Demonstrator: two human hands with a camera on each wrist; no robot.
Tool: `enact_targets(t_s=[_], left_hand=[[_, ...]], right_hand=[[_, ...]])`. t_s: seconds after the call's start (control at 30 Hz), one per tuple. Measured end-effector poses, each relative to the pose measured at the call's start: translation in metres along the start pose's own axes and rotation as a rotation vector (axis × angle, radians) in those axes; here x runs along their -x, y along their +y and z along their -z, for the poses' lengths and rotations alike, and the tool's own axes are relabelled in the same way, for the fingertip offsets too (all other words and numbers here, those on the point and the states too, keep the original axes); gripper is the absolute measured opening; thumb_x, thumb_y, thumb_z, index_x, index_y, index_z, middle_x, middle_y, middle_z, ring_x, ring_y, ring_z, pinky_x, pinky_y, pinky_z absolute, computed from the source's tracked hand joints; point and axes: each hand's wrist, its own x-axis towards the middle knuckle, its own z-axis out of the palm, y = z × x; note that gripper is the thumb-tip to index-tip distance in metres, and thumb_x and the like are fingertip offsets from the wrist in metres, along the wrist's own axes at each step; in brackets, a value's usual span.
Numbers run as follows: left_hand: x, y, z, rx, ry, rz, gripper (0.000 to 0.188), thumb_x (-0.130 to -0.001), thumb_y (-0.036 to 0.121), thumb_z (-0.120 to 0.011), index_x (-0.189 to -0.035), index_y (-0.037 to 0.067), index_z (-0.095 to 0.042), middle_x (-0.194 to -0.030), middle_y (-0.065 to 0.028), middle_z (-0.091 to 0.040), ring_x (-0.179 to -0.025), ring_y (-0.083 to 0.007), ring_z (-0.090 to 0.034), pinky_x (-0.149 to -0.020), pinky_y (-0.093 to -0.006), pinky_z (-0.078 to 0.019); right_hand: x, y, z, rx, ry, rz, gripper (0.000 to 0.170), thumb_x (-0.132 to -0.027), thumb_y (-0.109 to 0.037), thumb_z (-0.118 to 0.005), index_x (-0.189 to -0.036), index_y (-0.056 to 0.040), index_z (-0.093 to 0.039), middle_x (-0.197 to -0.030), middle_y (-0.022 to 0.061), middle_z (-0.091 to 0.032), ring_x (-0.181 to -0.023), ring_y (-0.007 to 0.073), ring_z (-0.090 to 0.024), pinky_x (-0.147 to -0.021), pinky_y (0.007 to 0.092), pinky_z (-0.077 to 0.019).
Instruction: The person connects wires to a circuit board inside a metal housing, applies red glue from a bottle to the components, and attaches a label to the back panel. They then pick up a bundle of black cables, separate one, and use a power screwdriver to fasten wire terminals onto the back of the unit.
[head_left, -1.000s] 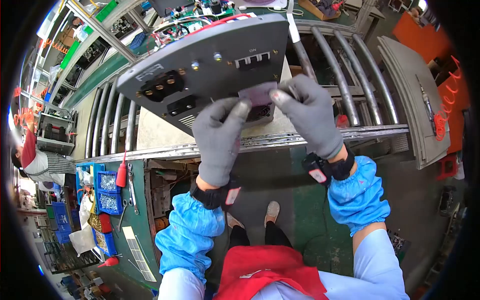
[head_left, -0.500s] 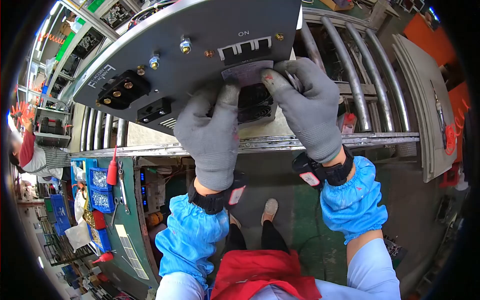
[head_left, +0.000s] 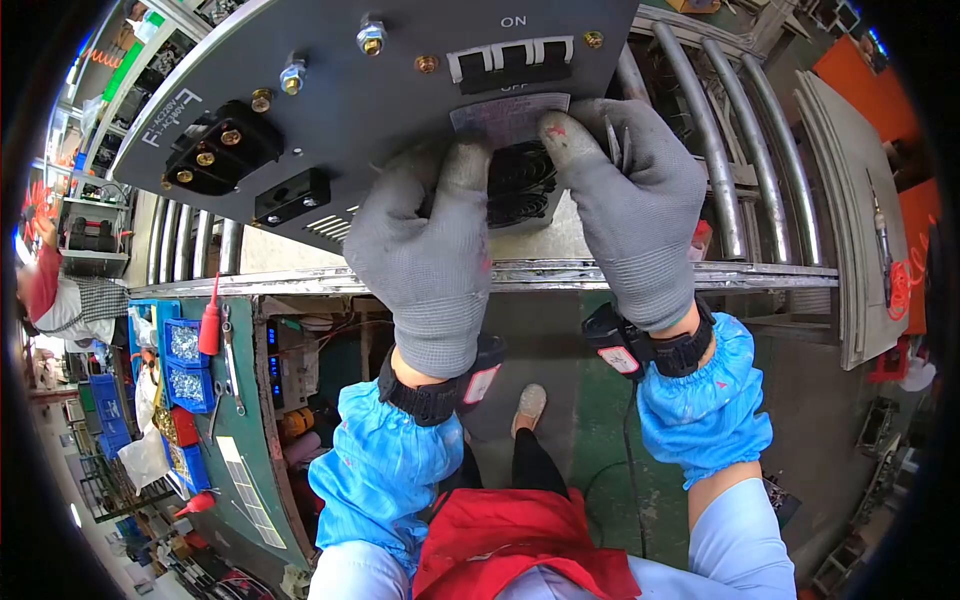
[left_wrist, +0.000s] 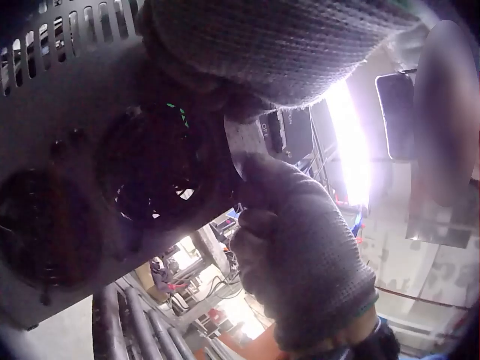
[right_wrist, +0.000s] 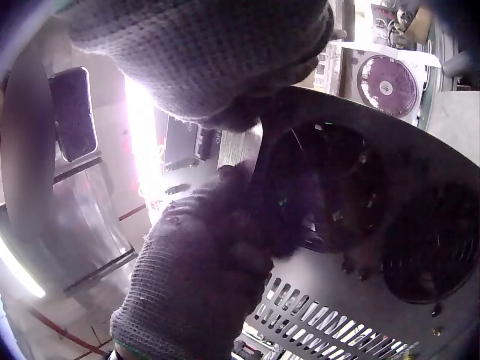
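Observation:
A dark grey device panel fills the top of the head view, with a bank of switches marked ON and OFF. Just below the switches sits a silvery label, slightly bowed in the left wrist view. My gloved left hand pinches the label's left end, thumb on top. At its right end, my gloved right hand pinches it likewise. Two thin metal tips, like tweezers, stick out between the right hand's curled fingers. Round fans show beside the label in both wrist views.
The device stands on a roller conveyor with a metal front rail. At left, a green bench carries blue bins of fasteners, a wrench and a red bottle. Grey boards lean at right. Another person is far left.
The head view has come closer to the panel, which looks larger now. Both hands have brought the label up, nearer the switches, keeping their pinch on its ends.

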Motion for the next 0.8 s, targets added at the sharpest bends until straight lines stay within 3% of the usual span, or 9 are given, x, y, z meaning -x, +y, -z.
enact_targets(t_s=[0.2,0.3,0.5,0.63,0.73,0.77,0.8], left_hand=[[-0.001,-0.001,-0.002,-0.045,0.006,-0.052,0.023,-0.086,0.015,-0.077,-0.098,-0.004,-0.073,-0.085,-0.0064,-0.071,-0.077,-0.0096,-0.058,-0.073,-0.0255,-0.0468],[-0.001,-0.003,-0.005,0.014,0.016,-0.039,0.023,-0.085,0.015,-0.078,-0.097,-0.004,-0.073,-0.085,-0.0064,-0.071,-0.077,-0.0102,-0.059,-0.073,-0.0258,-0.0472],[-0.002,0.001,-0.013,-0.157,0.147,-0.02,0.027,-0.081,0.02,-0.08,-0.092,-0.002,-0.068,-0.081,-0.0066,-0.069,-0.072,-0.0137,-0.062,-0.069,-0.0271,-0.0488],[0.002,-0.007,-0.007,-0.185,0.14,0.013,0.024,-0.086,0.023,-0.074,-0.091,0.002,-0.064,-0.078,-0.0051,-0.064,-0.068,-0.0145,-0.057,-0.067,-0.0276,-0.0467],[0.009,0.0,0.012,0.529,0.016,0.396,0.024,-0.092,0.029,-0.063,-0.085,0.006,-0.059,-0.071,-0.0017,-0.054,-0.06,-0.0153,-0.049,-0.058,-0.0284,-0.0418],[0.011,0.004,0.008,0.772,0.071,0.524,0.023,-0.09,0.031,-0.06,-0.095,0.009,-0.061,-0.065,-0.0034,-0.051,-0.055,-0.016,-0.049,-0.05,-0.0271,-0.0361],[0.01,0.002,0.006,0.973,-0.063,0.588,0.024,-0.09,0.031,-0.059,-0.098,0.009,-0.061,-0.064,-0.0027,-0.049,-0.054,-0.0156,-0.048,-0.049,-0.027,-0.0354]], right_hand=[[0.001,-0.014,0.0,-0.132,-0.023,-0.181,0.016,-0.082,-0.011,-0.078,-0.089,0.0003,-0.07,-0.075,0.0083,-0.063,-0.063,0.0128,-0.062,-0.057,0.0272,-0.049],[0.0,-0.003,-0.001,0.017,0.022,-0.002,0.016,-0.08,-0.011,-0.078,-0.09,0.0004,-0.069,-0.075,0.009,-0.063,-0.063,0.0138,-0.062,-0.057,0.0277,-0.0489],[0.0,0.002,-0.002,0.05,0.029,0.051,0.013,-0.082,-0.009,-0.075,-0.089,0.0002,-0.069,-0.075,0.0094,-0.063,-0.063,0.0132,-0.06,-0.058,0.0277,-0.0488],[0.002,-0.011,0.003,-0.085,0.052,-0.145,0.013,-0.083,-0.007,-0.07,-0.093,0.0008,-0.069,-0.074,0.0037,-0.062,-0.062,0.0083,-0.054,-0.056,0.0261,-0.0451],[-0.003,-0.009,0.008,-0.219,0.115,-0.231,0.019,-0.085,-0.007,-0.065,-0.101,0.0021,-0.068,-0.074,-0.0006,-0.059,-0.061,0.0048,-0.049,-0.054,0.0236,-0.041],[-0.007,-0.002,0.011,-0.273,0.085,-0.294,0.022,-0.086,-0.007,-0.064,-0.104,0.0026,-0.068,-0.074,-0.0014,-0.059,-0.06,0.004,-0.047,-0.054,0.0226,-0.0396],[-0.01,-0.001,0.017,-0.258,-0.008,-0.366,0.026,-0.086,-0.008,-0.061,-0.108,0.003,-0.068,-0.074,-0.0012,-0.059,-0.06,0.0035,-0.047,-0.054,0.0213,-0.0387]])
